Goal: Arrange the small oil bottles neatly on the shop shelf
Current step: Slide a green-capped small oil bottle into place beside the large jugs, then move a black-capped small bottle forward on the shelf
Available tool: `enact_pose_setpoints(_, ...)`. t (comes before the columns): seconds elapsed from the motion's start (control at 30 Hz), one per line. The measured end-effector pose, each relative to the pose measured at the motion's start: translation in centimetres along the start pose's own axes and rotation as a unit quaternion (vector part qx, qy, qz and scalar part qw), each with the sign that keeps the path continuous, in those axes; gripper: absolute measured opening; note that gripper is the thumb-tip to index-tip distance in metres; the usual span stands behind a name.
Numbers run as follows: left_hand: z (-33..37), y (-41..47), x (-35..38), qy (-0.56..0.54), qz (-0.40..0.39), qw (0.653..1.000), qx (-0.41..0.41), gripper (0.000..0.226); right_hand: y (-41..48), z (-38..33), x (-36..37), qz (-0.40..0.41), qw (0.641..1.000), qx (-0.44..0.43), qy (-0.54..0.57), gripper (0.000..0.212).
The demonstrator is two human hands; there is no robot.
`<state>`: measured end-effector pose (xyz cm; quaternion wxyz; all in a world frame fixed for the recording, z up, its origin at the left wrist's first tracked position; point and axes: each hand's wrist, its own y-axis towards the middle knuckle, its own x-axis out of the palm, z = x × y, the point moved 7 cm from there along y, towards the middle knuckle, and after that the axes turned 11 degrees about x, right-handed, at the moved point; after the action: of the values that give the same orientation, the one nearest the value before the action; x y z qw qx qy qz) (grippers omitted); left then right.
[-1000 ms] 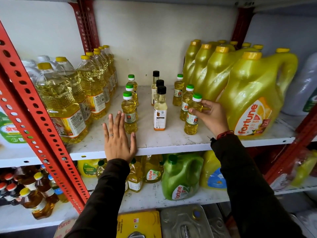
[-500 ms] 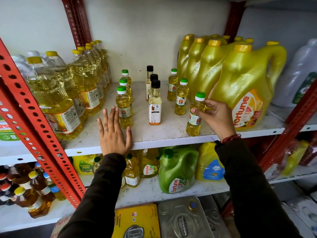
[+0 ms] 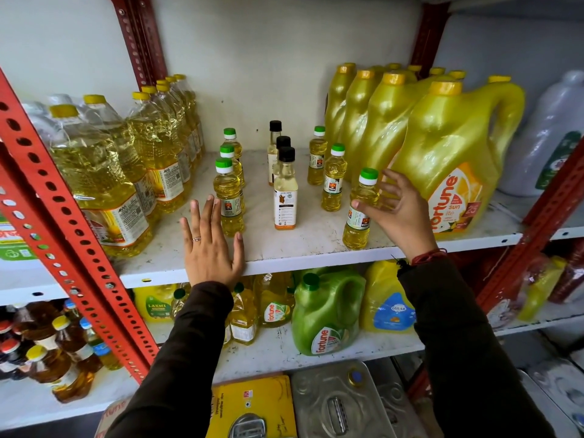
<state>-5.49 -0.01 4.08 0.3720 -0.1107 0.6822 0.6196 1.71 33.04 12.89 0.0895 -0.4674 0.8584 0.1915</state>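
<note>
Front green-capped bottle (image 3: 358, 210), upright near the shelf (image 3: 303, 251) edge beside the yellow jug (image 3: 448, 165), is being touched by the loosely spread right hand (image 3: 401, 213), not gripped. Left hand (image 3: 212, 248) is being rested flat, fingers spread, empty.

**Soft, even shop light; wide-angle bend at the edges**

Lit brightly and evenly, apparently from above and in front. Only faint, soft shadows on the white shelf (image 3: 300, 251) under the small bottles (image 3: 360, 210). Broad glossy sheen on the big yellow jugs (image 3: 442, 147), small sparkles on the clear ribbed bottles (image 3: 94, 172). Sharp through the centre; slightly soft and smeared toward the corners. Strong fisheye bowing of the red uprights (image 3: 57, 216) at left and right. Dimmer on the lower shelves.
</note>
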Motion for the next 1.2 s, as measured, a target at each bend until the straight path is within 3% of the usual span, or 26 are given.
enact_pose_setpoints(0.17, -0.1, 0.0, 0.1, 0.007, -0.002, 1.0, 0.001, 0.075, -1.3, -3.7, -1.2, 0.062, 0.993, -0.091, 0.043, 0.07)
enact_pose_setpoints(0.27, -0.2, 0.1, 0.3, 0.012, -0.007, 1.0, 0.001, 0.075, -1.9, -5.9, 0.7, 0.022, 0.989, -0.121, 0.076, 0.062)
enact_pose_setpoints(0.5, -0.4, 0.0, 0.3, 0.015, -0.003, 1.0, 0.002, 0.076, 1.0, -4.6, 11.5, -0.147, 0.989, -0.009, -0.024, 0.068)
enact_pose_setpoints(0.63, -0.3, 0.1, 0.3, 0.016, -0.004, 1.0, 0.004, 0.076, 2.6, -4.1, 14.9, -0.176, 0.984, 0.01, -0.006, 0.058)
enact_pose_setpoints(0.73, -0.4, 0.0, 0.4, 0.017, -0.007, 1.0, 0.005, 0.076, 3.4, -4.1, 15.6, -0.152, 0.988, 0.004, -0.014, 0.038)
enact_pose_setpoints(0.83, -0.4, 0.0, 0.5, 0.017, -0.01, 1.0, 0.003, 0.076, 3.8, -3.9, 15.4, -0.106, 0.994, 0.006, -0.011, 0.033)
enact_pose_setpoints(1.03, -0.3, 0.0, 0.5, 0.022, -0.014, 1.0, 0.006, 0.077, 3.4, -4.4, 14.6, 0.001, 0.998, -0.026, -0.062, 0.041)
enact_pose_setpoints(1.2, -0.3, 0.0, 0.4, 0.024, -0.012, 1.0, 0.007, 0.077, 3.9, -4.3, 14.7, -0.009, 0.996, -0.028, -0.087, 0.051)
